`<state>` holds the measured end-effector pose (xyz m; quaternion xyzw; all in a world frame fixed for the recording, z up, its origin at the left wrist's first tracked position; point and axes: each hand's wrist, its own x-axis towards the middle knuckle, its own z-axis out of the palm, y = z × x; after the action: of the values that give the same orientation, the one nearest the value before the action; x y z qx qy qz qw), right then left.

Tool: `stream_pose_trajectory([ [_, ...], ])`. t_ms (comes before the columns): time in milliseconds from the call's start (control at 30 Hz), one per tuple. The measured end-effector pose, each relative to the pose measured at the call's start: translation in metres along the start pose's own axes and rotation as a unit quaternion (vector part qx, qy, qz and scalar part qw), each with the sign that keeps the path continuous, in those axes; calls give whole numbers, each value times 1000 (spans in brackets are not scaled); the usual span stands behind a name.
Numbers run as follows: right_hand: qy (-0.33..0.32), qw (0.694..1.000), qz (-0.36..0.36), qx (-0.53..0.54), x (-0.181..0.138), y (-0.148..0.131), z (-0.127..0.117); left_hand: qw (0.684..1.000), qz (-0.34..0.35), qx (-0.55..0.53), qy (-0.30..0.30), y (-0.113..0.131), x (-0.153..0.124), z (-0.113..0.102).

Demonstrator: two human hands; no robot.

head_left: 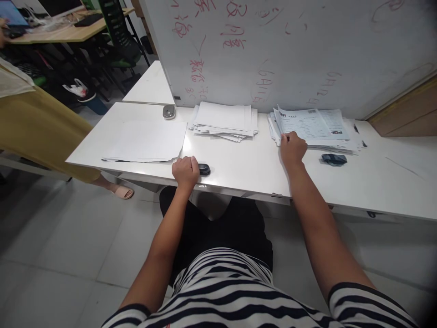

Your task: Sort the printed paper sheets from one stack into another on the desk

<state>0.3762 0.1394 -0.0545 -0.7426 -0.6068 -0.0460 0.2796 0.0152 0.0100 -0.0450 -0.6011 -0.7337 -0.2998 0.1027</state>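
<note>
My left hand (pixel 186 174) is closed round a small black stapler (pixel 204 169) near the table's front edge. Only one rounded end of the stapler sticks out to the right of my fist. Just beyond this hand lies a flat pile of blank white sheets (pixel 146 139). My right hand (pixel 293 148) pinches the near left corner of a printed sheet (pixel 312 125), which lies on top of the right-hand paper stack (pixel 353 143). Close to my right wrist, a dark crumpled item (pixel 334 159) rests on the table; its kind is unclear.
Between my hands, further back, sits a loose stack of white paper (pixel 223 117). A small rounded grey case (pixel 169 112) stands at the back left. Behind the white table (pixel 239 171) rises a whiteboard (pixel 293 54) with red writing. A person (pixel 41 123) stands at the left.
</note>
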Motion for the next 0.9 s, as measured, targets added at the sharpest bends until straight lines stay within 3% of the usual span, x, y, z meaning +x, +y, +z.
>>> stream_pose_trajectory([
  [167, 7, 1000, -14, 18, -1, -4, -10, 1000, 4, 8, 2, 1, 0, -2],
  [267, 30, 996, -48, 74, -17, -16, -45, 1000, 10, 11, 8, 0, 0, -1],
  [367, 89, 978, -40, 185, -54, -29, -89, 1000, 0, 1, 10, -1, 0, 0],
  [500, 193, 905, 67, 374, -116, -36, -117, 999, -10, -36, 25, 0, 1, -2],
  [633, 127, 815, 194, 531, -166, -38, -99, 989, 53, -129, 45, 11, -10, -17],
  [700, 98, 786, 237, 563, -184, -40, -87, 968, 102, -229, -22, 21, -24, -28],
  [767, 89, 766, 260, 581, -198, -43, -80, 921, 107, -354, -122, 33, -42, -38],
  [833, 83, 752, 271, 595, -207, -46, -78, 854, 50, -475, -208, 44, -60, -47],
  [900, 75, 744, 279, 602, -212, -48, -79, 800, -27, -549, -240, 50, -71, -54],
])
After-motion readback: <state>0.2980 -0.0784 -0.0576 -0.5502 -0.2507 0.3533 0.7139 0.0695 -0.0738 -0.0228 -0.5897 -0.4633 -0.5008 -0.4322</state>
